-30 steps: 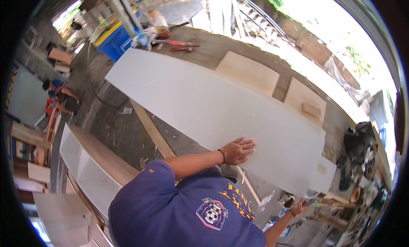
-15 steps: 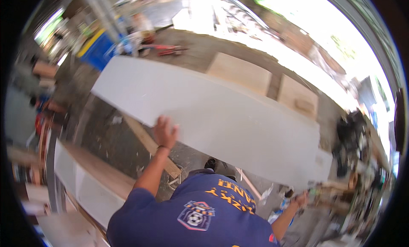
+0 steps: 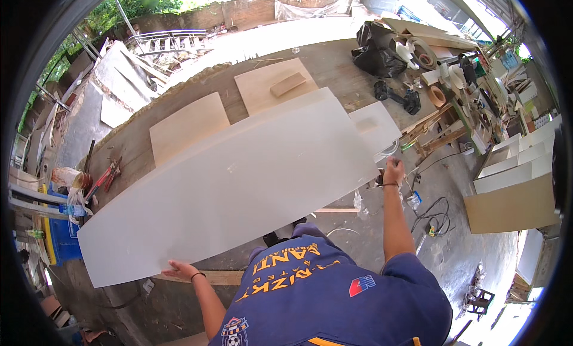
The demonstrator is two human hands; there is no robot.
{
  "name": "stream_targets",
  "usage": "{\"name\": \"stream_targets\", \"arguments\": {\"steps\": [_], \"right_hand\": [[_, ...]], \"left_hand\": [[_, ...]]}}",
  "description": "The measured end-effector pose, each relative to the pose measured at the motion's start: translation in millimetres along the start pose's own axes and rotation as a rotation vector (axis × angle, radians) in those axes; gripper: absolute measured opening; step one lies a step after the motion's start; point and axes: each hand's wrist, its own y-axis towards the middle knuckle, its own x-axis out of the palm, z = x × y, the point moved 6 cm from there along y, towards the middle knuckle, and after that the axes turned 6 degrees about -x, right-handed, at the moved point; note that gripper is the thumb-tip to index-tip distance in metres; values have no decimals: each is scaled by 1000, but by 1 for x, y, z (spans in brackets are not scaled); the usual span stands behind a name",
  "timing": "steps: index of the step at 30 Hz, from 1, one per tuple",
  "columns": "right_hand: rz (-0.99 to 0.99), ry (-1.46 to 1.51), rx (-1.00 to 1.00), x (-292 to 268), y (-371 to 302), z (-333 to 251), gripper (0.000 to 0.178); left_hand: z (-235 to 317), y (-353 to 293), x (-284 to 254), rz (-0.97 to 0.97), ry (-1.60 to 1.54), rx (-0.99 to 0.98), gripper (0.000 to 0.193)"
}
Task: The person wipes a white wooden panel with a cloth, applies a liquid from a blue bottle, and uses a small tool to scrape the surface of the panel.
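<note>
A long white board [image 3: 239,185] with one curved long edge lies at a slant across the worktable in front of me. My left hand [image 3: 181,271] is at its near edge toward the left end, fingers stretched out and touching the board. My right hand [image 3: 394,170] is closed beside the board's right end. Something dark shows next to its fingers, but what it grips is hard to make out. A smaller white panel [image 3: 377,126] lies at the board's far right corner.
Two pale wood panels [image 3: 190,126] lie beyond the board, one bearing a small wood block [image 3: 287,84]. Red-handled pliers or cutters [image 3: 107,178] lie left, a black cordless drill [image 3: 397,96] and black bag [image 3: 379,49] far right. A cable [image 3: 437,218] lies on the floor.
My view has turned to the right, so the board now slants the other way. My left hand has gone from the board's top to its near edge; my right hand stays by the right end.
</note>
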Motion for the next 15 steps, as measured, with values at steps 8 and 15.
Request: {"name": "stream_targets", "arguments": {"steps": [8,15], "right_hand": [[-450,212,-15,95,107,-42,18],[-654,517,158,187,159,12,20]], "left_hand": [[30,-57,8,-300,-797,-753,46],[10,-91,30,-433,-924,-774,23]]}}
